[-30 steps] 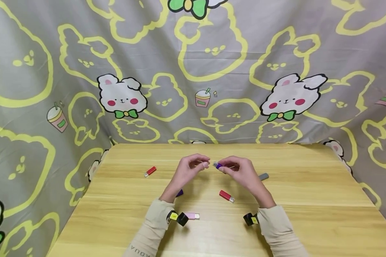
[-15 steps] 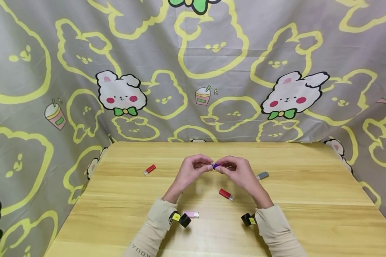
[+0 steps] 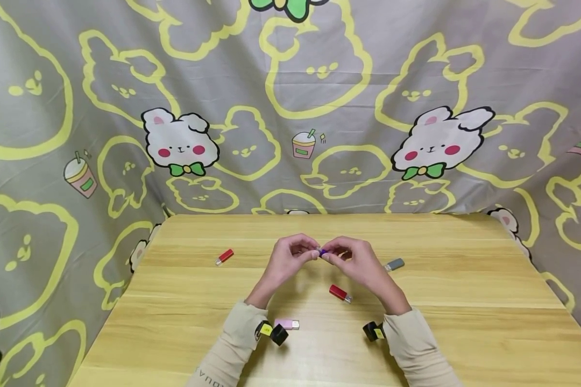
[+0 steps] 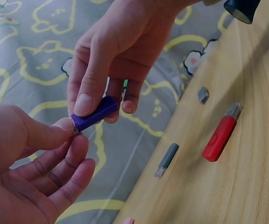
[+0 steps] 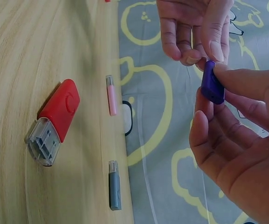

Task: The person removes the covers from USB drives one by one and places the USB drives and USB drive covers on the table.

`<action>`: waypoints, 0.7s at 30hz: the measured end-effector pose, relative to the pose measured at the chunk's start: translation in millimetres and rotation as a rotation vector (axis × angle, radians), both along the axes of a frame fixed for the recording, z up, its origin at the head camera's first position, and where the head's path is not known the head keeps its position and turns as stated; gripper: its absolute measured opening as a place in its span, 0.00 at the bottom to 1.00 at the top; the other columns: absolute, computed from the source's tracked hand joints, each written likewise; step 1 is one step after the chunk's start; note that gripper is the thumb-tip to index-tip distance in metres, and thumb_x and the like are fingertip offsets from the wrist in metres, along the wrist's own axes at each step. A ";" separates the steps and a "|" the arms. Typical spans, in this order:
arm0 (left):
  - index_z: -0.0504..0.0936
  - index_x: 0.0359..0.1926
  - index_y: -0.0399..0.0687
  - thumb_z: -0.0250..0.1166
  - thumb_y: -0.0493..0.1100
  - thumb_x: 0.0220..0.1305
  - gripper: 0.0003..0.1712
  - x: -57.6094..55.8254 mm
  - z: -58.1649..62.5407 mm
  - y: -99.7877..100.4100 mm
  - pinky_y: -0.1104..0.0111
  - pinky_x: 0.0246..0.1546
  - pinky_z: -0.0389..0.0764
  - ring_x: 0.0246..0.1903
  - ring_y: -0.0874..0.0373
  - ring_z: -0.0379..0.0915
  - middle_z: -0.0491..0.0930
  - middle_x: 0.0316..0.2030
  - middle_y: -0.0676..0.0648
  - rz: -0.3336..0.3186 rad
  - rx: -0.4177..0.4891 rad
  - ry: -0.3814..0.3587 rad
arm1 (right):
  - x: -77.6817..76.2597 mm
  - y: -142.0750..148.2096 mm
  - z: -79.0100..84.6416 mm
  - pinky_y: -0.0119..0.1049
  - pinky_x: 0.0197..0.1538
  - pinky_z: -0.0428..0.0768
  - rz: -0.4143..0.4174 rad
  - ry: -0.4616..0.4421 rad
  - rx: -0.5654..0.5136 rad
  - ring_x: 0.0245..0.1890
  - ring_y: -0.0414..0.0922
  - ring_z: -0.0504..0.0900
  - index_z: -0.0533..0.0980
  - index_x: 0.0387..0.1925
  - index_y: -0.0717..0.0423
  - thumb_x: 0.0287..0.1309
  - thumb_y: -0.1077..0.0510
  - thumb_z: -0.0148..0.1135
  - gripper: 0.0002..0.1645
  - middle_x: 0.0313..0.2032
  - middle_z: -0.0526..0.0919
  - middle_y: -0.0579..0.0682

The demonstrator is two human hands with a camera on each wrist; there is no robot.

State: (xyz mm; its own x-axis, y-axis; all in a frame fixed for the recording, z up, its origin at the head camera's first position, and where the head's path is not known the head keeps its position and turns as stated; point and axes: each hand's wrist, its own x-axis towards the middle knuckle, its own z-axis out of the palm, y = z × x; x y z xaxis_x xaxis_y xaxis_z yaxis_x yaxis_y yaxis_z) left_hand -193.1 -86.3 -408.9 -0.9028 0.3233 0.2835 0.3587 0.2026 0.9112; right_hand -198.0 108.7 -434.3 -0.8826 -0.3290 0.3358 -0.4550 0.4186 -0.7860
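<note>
A purple USB flash drive (image 4: 96, 113) is held between both hands above the table. My right hand (image 3: 353, 255) pinches its body between thumb and fingers. From the other side, my left hand (image 3: 292, 255) pinches the drive's connector end, which the fingertips mostly hide. In the right wrist view the plain purple end of the drive (image 5: 212, 84) points toward my right palm. The other fingers of my left hand (image 4: 36, 172) are spread loosely below the drive.
On the wooden table (image 3: 174, 333) lie a red flash drive (image 3: 340, 293) with a transparent cap, a pink one (image 3: 287, 324) by the left wrist, a grey one (image 3: 395, 264) at right and another red one (image 3: 225, 256) at left. Patterned cloth (image 3: 252, 150) hangs behind.
My left hand was apart from the drive a second ago; it has moved right and taken hold of the connector end. A dark blue-purple piece beside the left forearm has gone out of sight.
</note>
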 end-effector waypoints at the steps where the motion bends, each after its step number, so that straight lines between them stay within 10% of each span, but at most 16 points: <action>1: 0.82 0.38 0.23 0.66 0.25 0.58 0.07 0.0 0.0 0.0 0.63 0.35 0.84 0.31 0.41 0.83 0.84 0.33 0.31 0.000 -0.002 -0.002 | -0.1 0.2 -0.2 0.41 0.34 0.85 0.002 -0.004 0.000 0.30 0.41 0.83 0.85 0.37 0.52 0.58 0.58 0.69 0.05 0.33 0.87 0.45; 14: 0.82 0.36 0.23 0.67 0.24 0.57 0.05 1.8 1.5 0.7 0.76 0.29 0.80 0.30 0.37 0.82 0.83 0.31 0.30 0.028 0.007 -0.025 | 1.1 0.2 1.0 0.39 0.33 0.84 0.007 -0.013 0.038 0.29 0.39 0.81 0.84 0.36 0.52 0.58 0.58 0.69 0.04 0.32 0.86 0.43; 21: 0.82 0.37 0.22 0.67 0.25 0.58 0.06 -0.1 10.2 -13.2 0.55 0.34 0.85 0.31 0.38 0.81 0.83 0.33 0.29 0.122 0.021 -0.017 | -1.2 11.2 -0.6 0.36 0.31 0.83 -0.026 -0.067 0.049 0.28 0.45 0.82 0.84 0.36 0.53 0.58 0.58 0.69 0.04 0.32 0.87 0.45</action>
State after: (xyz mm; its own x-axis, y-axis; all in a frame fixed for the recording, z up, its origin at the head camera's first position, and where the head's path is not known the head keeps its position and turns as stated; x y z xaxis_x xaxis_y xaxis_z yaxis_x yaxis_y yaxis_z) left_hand -193.2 -99.5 -398.7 -0.9398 0.2054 0.2732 0.3170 0.2248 0.9214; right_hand -199.2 119.9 -435.0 -0.9110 -0.3207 0.2593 -0.3905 0.4685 -0.7925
